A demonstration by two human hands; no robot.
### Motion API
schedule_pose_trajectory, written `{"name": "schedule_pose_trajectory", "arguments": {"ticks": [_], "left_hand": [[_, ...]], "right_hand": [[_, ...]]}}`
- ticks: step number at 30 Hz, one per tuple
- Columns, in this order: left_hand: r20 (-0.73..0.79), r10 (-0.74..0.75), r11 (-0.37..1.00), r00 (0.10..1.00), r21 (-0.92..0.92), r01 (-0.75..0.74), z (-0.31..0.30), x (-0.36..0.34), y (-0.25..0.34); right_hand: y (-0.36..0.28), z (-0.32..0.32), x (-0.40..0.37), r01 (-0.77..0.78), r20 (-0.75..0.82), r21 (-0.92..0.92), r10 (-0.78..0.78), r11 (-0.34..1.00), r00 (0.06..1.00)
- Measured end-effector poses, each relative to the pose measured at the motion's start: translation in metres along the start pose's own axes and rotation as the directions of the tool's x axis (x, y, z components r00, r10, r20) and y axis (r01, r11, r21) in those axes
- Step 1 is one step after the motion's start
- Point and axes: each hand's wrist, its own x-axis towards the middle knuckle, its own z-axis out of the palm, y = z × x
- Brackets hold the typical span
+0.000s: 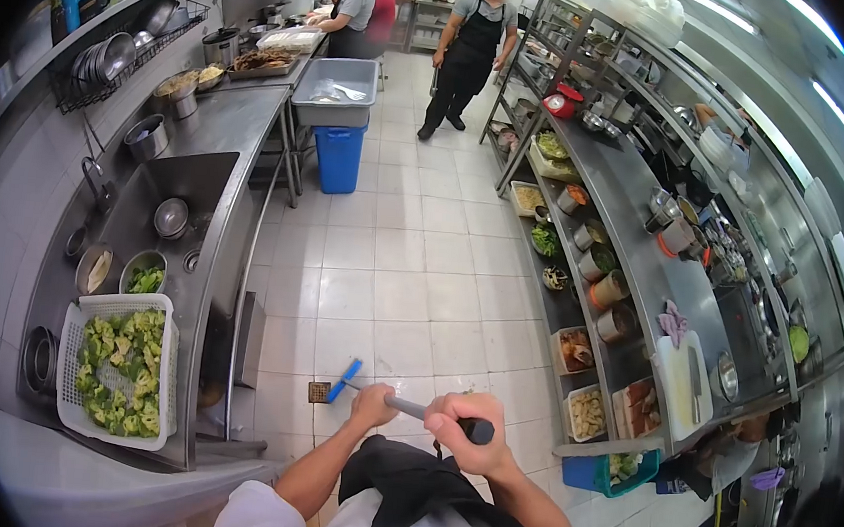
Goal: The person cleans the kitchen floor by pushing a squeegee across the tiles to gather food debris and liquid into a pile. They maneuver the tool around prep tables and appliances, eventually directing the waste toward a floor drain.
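Both hands grip the grey handle (407, 407) of a long-handled floor sweeping tool. Its narrow blue head (343, 380) rests on the tiles beside a small square drain grate (318, 392); whether it has bristles or a rubber blade I cannot make out. My left hand (372, 406) is wrapped round the handle lower down, nearer the head. My right hand (467, 432) closes round the upper end, by the black end cap (477, 430). A few small scraps lie on the floor just past my right hand.
On the left, a steel sink counter (232, 197) holds a white basket (172, 372) of broccoli. Steel shelving (634, 252) with food containers lines the right. A grey tub (340, 106) sits over a blue bin (338, 161). A person (471, 52) stands in the aisle; others work back left.
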Motion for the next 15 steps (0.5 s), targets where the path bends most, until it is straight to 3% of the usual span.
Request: {"name": "schedule_pose_trajectory", "arguments": {"ticks": [3,7,10,13,15], "left_hand": [[-0.058,-0.043,0.999,0.997,0.017,0.044,-0.014,0.027,-0.042],[-0.185,-0.130,0.987,0.974,0.070,0.145,-0.022,0.047,-0.079],[0.045,-0.263,0.951,0.964,0.181,0.251,-0.006,0.051,-0.074],[0.050,-0.021,1.000,0.999,0.005,0.021,0.040,0.046,-0.065],[0.082,0.033,0.999,0.996,-0.024,-0.031,0.061,0.038,-0.039]], "right_hand": [[0.027,0.008,0.010,0.090,-0.034,0.067,-0.088,0.994,0.996],[0.092,0.028,0.011,0.055,-0.105,0.054,-0.049,0.997,0.993],[0.107,0.026,-0.001,-0.067,-0.063,-0.013,0.066,0.998,0.996],[0.072,0.006,-0.016,-0.124,-0.114,-0.066,0.116,0.990,0.987],[0.055,-0.005,-0.022,-0.109,-0.155,-0.063,0.098,0.992,0.983]]}}
